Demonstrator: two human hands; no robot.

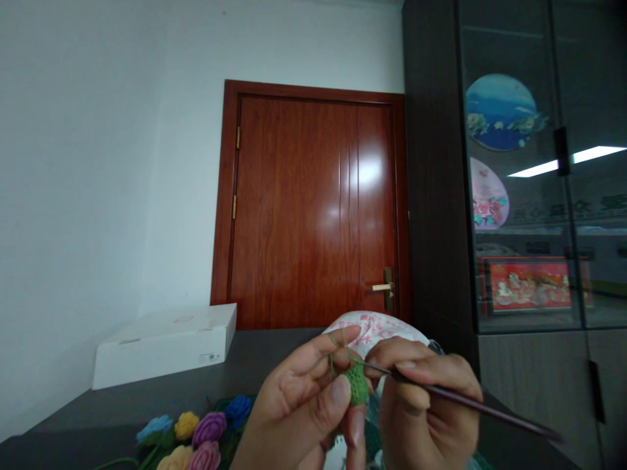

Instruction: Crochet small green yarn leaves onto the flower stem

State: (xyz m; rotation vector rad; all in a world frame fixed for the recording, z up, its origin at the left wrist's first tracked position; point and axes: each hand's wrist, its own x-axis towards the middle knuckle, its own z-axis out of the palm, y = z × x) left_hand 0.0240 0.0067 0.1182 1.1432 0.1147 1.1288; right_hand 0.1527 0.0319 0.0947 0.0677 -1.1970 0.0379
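Note:
Between the thumb and fingers of my left hand (308,398) is a small green crochet piece (358,384). Green yarn (333,362) loops around the raised index finger of that hand. My right hand (431,398) grips a dark crochet hook (470,399), its long handle slanting down to the right. The hook's thin tip meets the top edge of the green piece. Whether a loop sits on the tip is too small to tell.
Colourful crocheted flowers (209,429) lie at the lower left of the dark table (274,341). A white box (164,346) stands behind them. Past my hands is a white bag with pink print (386,326). A closed wooden door (298,209) and a glass-fronted cabinet (435,196) stand beyond.

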